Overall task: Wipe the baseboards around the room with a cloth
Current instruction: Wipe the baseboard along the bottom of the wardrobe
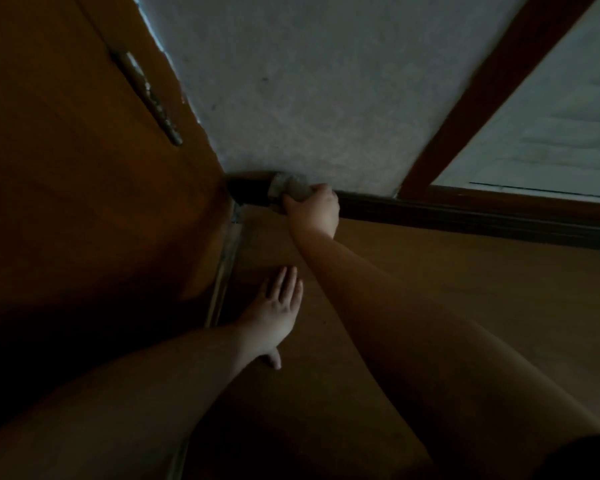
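A dark brown baseboard point(465, 216) runs along the foot of a grey wall point(309, 98), from the door corner off to the right. My right hand point(314, 209) grips a small grey cloth point(290, 188) and holds it against the baseboard near its left end, close to the corner. My left hand point(274, 313) lies flat on the brown floor point(430, 289) with fingers straight, below and a little left of the right hand. The room is dim.
A wooden door point(84, 168) with a metal hinge point(153, 98) fills the left side, with a metal threshold strip point(227, 265) at its foot. At the right stands a brown frame post point(482, 98) beside a pale panel point(551, 133).
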Motion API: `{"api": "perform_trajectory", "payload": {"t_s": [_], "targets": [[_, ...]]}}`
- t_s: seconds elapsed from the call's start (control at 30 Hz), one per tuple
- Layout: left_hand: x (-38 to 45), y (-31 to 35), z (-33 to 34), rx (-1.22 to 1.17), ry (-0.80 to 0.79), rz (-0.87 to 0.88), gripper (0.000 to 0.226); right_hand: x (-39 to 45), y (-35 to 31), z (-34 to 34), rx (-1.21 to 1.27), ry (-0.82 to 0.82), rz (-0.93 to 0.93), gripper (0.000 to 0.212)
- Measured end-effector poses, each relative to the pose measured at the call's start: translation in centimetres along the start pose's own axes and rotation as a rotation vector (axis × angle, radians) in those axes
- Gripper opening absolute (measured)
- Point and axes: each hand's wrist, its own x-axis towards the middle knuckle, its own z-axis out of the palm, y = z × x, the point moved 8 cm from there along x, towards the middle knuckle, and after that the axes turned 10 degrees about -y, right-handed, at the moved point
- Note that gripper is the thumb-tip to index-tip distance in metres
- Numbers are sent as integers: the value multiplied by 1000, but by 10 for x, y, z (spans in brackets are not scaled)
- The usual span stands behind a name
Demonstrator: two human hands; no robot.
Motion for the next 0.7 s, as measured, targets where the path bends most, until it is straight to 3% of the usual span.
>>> {"api": "perform_trajectory", "payload": {"t_s": [0.07, 0.2, 0.37, 0.6, 0.7], "targets": [[3, -9, 8, 37, 14, -2, 161, 0, 15, -31, -53, 31, -33, 52], [12, -15, 11, 114, 68, 92, 164, -4, 50, -98, -137, 76, -67, 49], [20, 6, -2, 254, 91, 240, 155, -9, 92, -178, -199, 165, -35, 41], [32, 69, -41, 240, 167, 319, 137, -13, 143, -274, -312, 286, 78, 43], [35, 90, -55, 241, 181, 343, 132, -22, 169, -315, -211, 409, 178, 45]]}}
